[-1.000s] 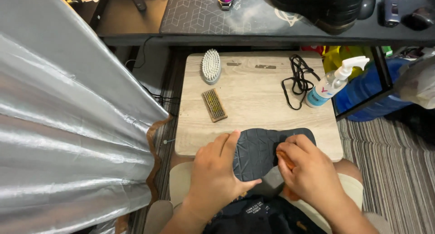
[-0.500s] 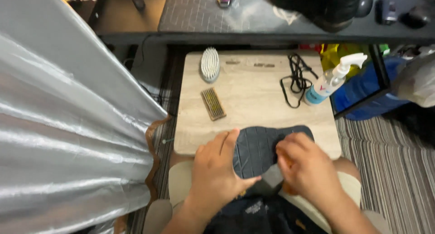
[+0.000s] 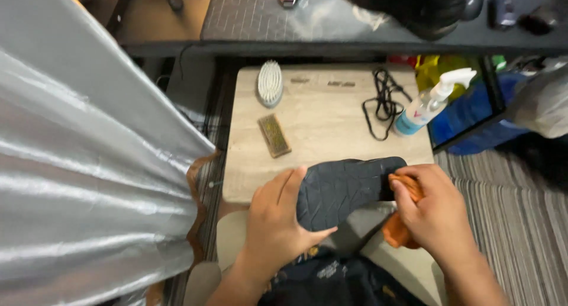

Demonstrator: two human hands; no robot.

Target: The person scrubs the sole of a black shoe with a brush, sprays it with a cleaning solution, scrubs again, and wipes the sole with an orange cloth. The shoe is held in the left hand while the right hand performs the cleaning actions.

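Note:
My left hand [image 3: 275, 220] grips a dark shoe [image 3: 343, 187] held sole-up over my lap, at the near edge of a small light wood table [image 3: 322, 119]. The black patterned sole faces the camera. My right hand [image 3: 435, 208] holds an orange cloth [image 3: 399, 232] pressed against the right end of the sole. Most of the cloth is bunched under my fingers.
On the table lie a white oval brush [image 3: 271, 82], a small flat brush [image 3: 274, 135], black laces [image 3: 383, 99] and a clear spray bottle [image 3: 432, 105]. A silver curtain [image 3: 83, 170] hangs at left. A dark desk [image 3: 355, 19] runs behind; striped rug [image 3: 515, 223] at right.
The shoe has turned so more of its sole faces up and left. My right hand shifted to the sole's right end, and the orange cloth now shows.

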